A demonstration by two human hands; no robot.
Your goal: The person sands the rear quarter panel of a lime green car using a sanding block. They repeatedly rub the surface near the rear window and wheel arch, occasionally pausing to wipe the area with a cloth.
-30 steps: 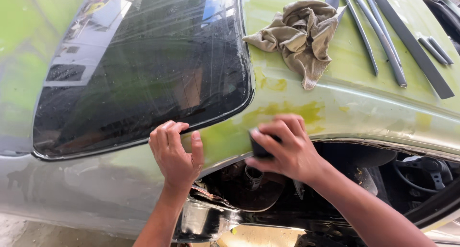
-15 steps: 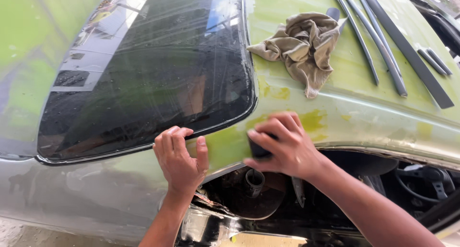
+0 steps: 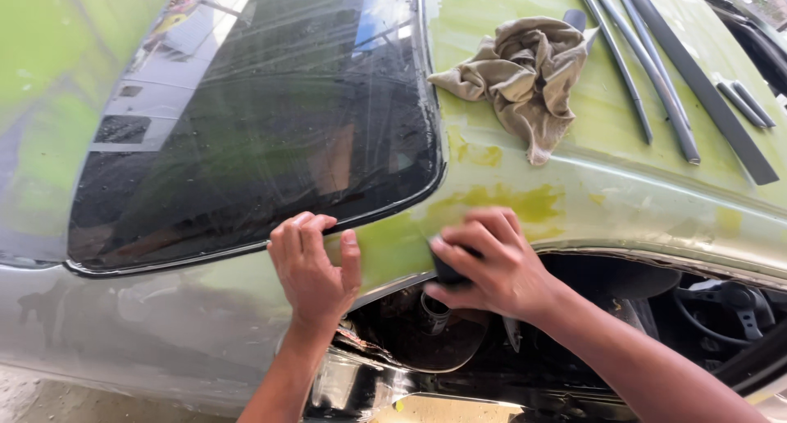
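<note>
Since earlier frame: both hands little shifted, view nudged; right hand (image 3: 492, 263) stays on same yellow-green patch. Right hand fingers curled shut round dark sanding block (image 3: 449, 269), pressing it on green car panel (image 3: 623, 193) just below window corner. Left hand (image 3: 311, 267) flat, fingers together, holding nothing, braced on panel just left of block. Block nearer right hand; window glass (image 3: 262, 120) above. Rag (image 3: 525, 75) and dark trim strips (image 3: 656, 70) lie well apart, upper right. Open cavity (image 3: 426, 341) directly below hands.
</note>
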